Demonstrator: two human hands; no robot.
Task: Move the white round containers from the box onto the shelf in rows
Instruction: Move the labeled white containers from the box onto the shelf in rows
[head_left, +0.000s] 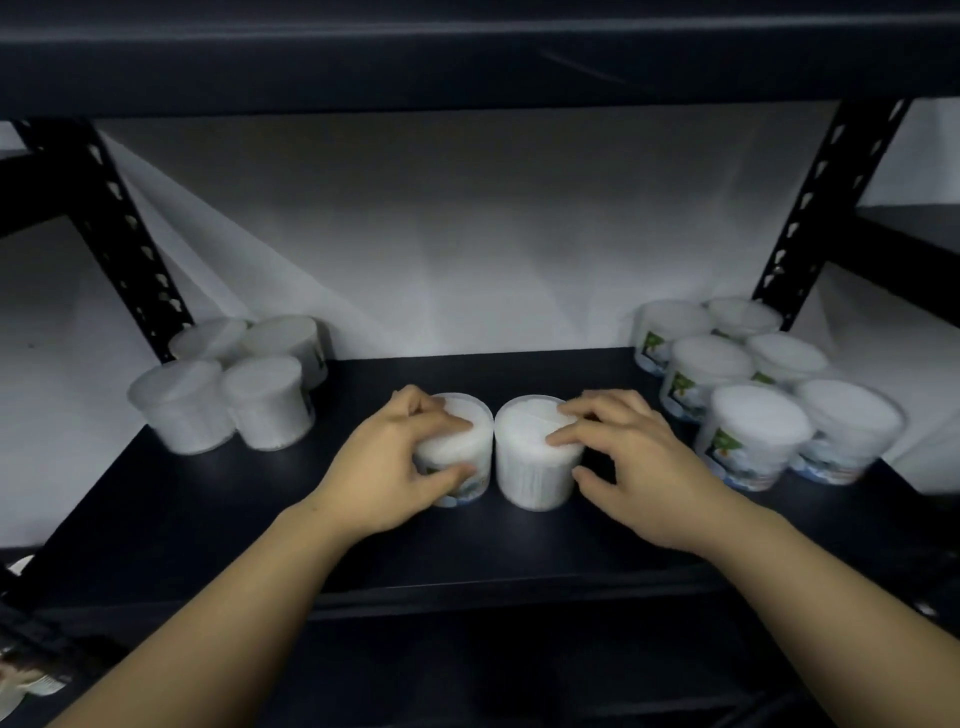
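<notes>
From the head view, the left hand (400, 457) grasps one white round container (467, 467) and the right hand (628, 462) grasps another container (530, 467); the two stand just beside each other mid-shelf (208, 530). Four containers (228, 384) cluster at the shelf's left end, six containers (748, 384) at its right.

Single head-worn wide-angle view, looking forward and down, close to the dark shelf (260, 525)

Matt dark shelf (260, 525); translucent plastic containers (540, 467)
</notes>
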